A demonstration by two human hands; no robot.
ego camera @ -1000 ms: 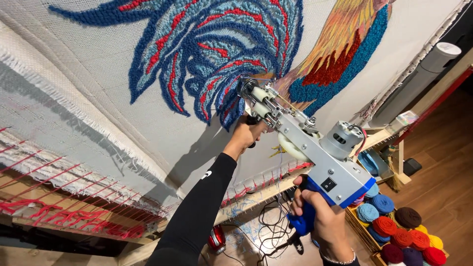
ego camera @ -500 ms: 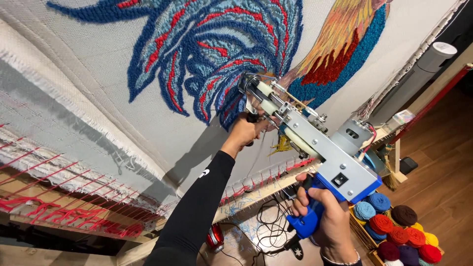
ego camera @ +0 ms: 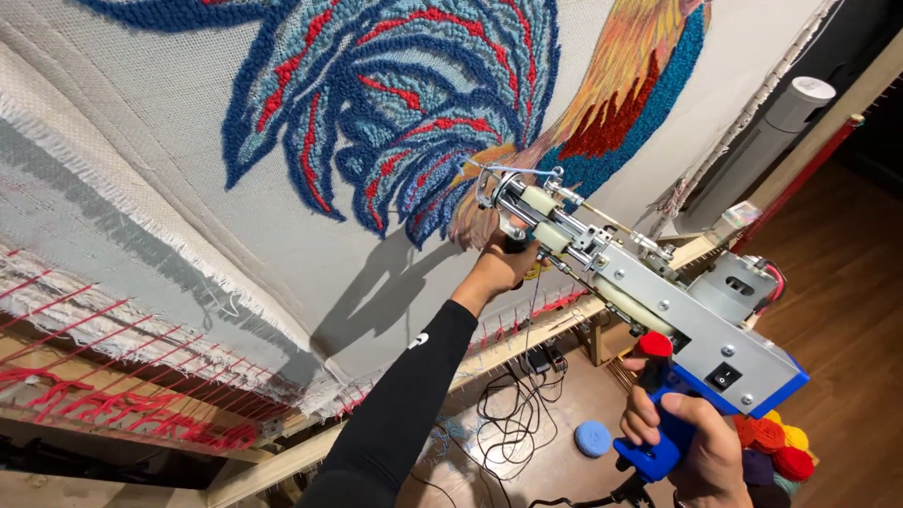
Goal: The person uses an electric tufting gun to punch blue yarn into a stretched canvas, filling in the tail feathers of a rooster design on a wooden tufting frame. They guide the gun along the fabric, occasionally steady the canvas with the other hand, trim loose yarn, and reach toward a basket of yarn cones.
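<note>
A silver and blue tufting gun (ego camera: 649, 301) points up at a stretched white cloth (ego camera: 188, 188) bearing a tufted bird design in blue, red and orange yarn (ego camera: 423, 103). My right hand (ego camera: 691, 447) grips the gun's blue rear handle. My left hand (ego camera: 499, 263), on a black-sleeved arm, holds the black front grip just under the gun's nose. The needle tip (ego camera: 484, 183) sits close to the cloth at the lower edge of the blue feathers; whether it touches is unclear. A blue yarn strand runs across the gun's front.
The cloth hangs on a wooden frame (ego camera: 527, 343) with red nail strips along its lower rail. Black cables (ego camera: 513, 414) and a blue yarn ball (ego camera: 593, 437) lie on the wooden floor. Several coloured yarn balls (ego camera: 781, 447) sit at the lower right. A white cylinder (ego camera: 781, 122) stands at the right.
The gun and both hands have shifted a little right and down across the cloth, from the blue feather area toward its lower right edge.
</note>
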